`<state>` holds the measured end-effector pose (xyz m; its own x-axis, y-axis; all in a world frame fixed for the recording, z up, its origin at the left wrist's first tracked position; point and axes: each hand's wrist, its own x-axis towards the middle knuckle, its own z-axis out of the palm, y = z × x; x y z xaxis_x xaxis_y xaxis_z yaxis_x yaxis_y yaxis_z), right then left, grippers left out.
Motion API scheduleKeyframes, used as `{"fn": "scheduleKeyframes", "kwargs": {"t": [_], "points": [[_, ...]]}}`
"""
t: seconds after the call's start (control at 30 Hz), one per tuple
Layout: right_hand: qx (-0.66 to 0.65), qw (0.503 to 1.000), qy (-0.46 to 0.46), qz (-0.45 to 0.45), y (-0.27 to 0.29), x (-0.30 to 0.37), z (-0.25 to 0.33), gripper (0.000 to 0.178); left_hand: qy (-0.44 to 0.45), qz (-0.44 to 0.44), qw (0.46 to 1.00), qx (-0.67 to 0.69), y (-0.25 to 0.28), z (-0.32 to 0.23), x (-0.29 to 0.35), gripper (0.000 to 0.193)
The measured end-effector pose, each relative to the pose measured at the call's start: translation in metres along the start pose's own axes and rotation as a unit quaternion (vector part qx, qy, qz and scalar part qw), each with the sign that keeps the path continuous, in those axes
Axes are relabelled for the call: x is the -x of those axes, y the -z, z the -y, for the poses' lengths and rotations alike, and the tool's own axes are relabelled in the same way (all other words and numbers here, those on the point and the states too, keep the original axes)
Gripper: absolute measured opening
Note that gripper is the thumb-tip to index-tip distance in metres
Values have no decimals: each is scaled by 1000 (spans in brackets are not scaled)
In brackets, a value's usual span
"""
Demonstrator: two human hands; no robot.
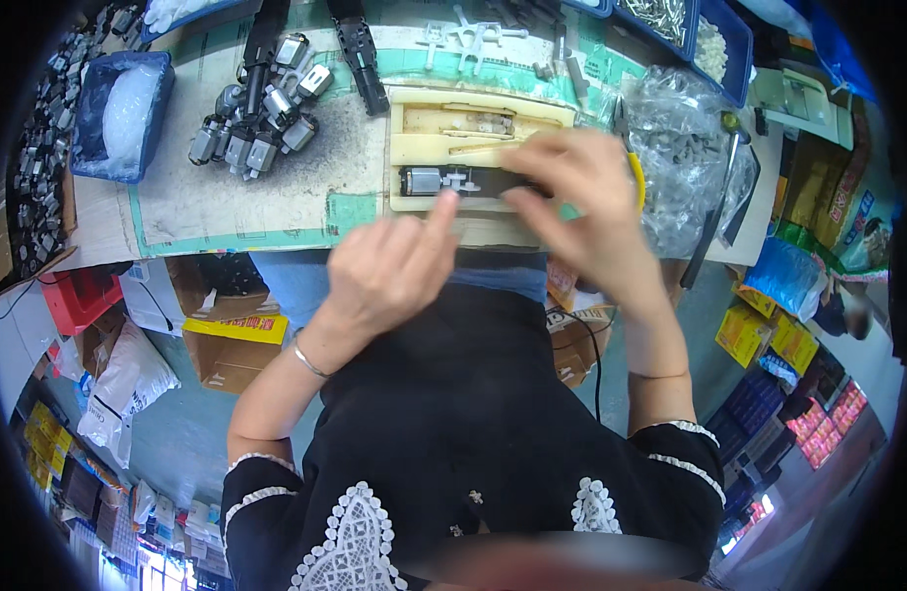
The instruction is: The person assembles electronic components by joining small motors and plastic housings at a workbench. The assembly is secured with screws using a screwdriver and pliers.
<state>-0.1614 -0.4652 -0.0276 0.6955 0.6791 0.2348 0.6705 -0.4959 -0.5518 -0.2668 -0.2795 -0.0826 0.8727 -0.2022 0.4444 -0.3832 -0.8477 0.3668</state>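
Observation:
A cream-coloured fixture point(440, 156) with two long recesses lies at the table's front edge. Its near recess holds a dark housing, in which a small silver motor point(422, 181) sits at the left end, with small white plastic parts point(459, 182) to its right. My left hand point(394, 261) is at the fixture's near side. Its index finger stretches out to the white parts, its other fingers are bent, and nothing shows in it. My right hand point(586, 197), blurred by motion, hovers over the fixture's right end. Its thumb and fingers are apart, with no held thing visible.
Several loose motors point(261, 123) lie piled at left, near two black housings point(358, 54). A blue bin point(123, 118) holds a clear bag. White plastic parts point(470, 41) lie behind the fixture. A plastic bag of small parts point(675, 148) and a hammer-like tool point(717, 197) are at right.

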Motion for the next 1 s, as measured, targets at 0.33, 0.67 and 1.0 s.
{"fn": "scheduleKeyframes", "kwargs": {"t": [0.33, 0.67, 1.0], "points": [[358, 930, -78, -43, 69, -90, -138, 21, -10, -28, 999, 39, 16, 15, -38, 16], [344, 935, -60, -61, 58, -99, -139, 9, 182, -116, 957, -194, 72, 118, -103, 14], [275, 949, -127, -86, 65, -106, -127, 14, 182, -28, 938, -292, 58, 159, -122, 11]]}}
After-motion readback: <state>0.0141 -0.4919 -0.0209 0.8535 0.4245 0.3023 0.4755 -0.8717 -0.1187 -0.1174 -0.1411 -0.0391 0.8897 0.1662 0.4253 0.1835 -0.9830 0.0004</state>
